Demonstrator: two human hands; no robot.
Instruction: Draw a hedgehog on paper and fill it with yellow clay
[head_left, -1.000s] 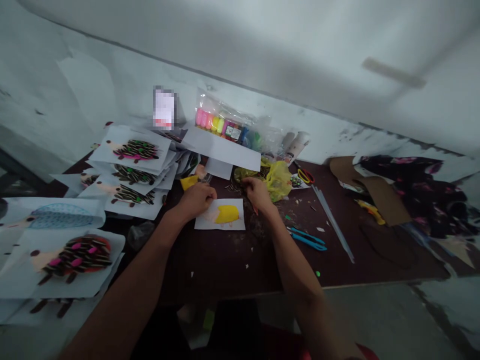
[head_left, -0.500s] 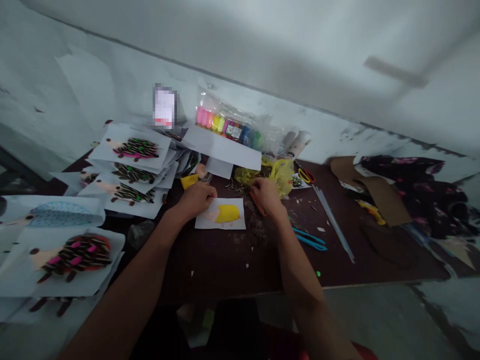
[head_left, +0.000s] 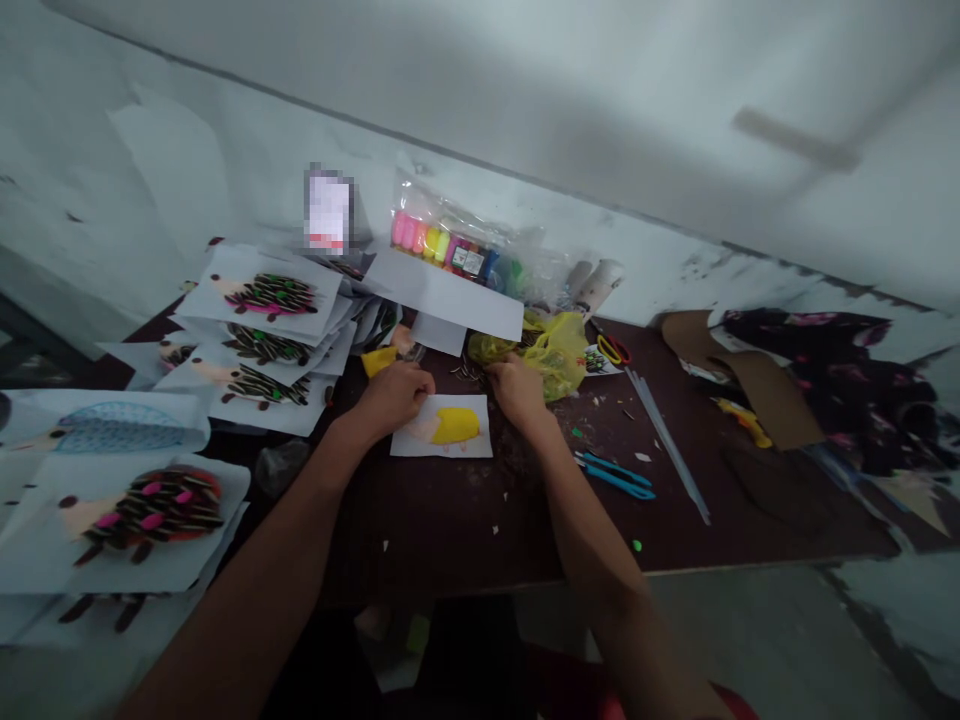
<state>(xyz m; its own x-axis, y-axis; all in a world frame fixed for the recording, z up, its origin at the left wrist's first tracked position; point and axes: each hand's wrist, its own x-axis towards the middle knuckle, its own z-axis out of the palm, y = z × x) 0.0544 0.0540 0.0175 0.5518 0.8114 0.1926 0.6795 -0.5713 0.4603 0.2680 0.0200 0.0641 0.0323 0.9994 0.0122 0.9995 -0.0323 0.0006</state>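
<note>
A small white card [head_left: 478, 443] with a yellow clay body [head_left: 456, 426] and a pale snout lies on the dark table. My left hand [head_left: 401, 390] is closed at the card's upper left corner; what its fingers pinch is too small to make out. Above the card's right corner, my right hand [head_left: 514, 388] has its fingers together beside loose striped seeds [head_left: 469, 372]; anything between them is hidden. Just behind it lies a yellow plastic bag [head_left: 562, 355] with seeds in it. A lump of yellow clay [head_left: 378, 361] sits behind my left hand.
Hedgehog pictures [head_left: 262, 295] are stacked at the left. Behind are a phone [head_left: 328, 210] and a bag of coloured clay [head_left: 435, 240]. Blue scissors [head_left: 615, 475], red-yellow scissors [head_left: 615, 349], clear sticks [head_left: 667, 445], a yellow cutter [head_left: 744, 422] and dark cloth [head_left: 847, 390] lie to the right.
My right hand has shifted left, off the yellow bag's front and nearer the loose seeds. The bag's near edge has moved a little. My left hand stays at the card.
</note>
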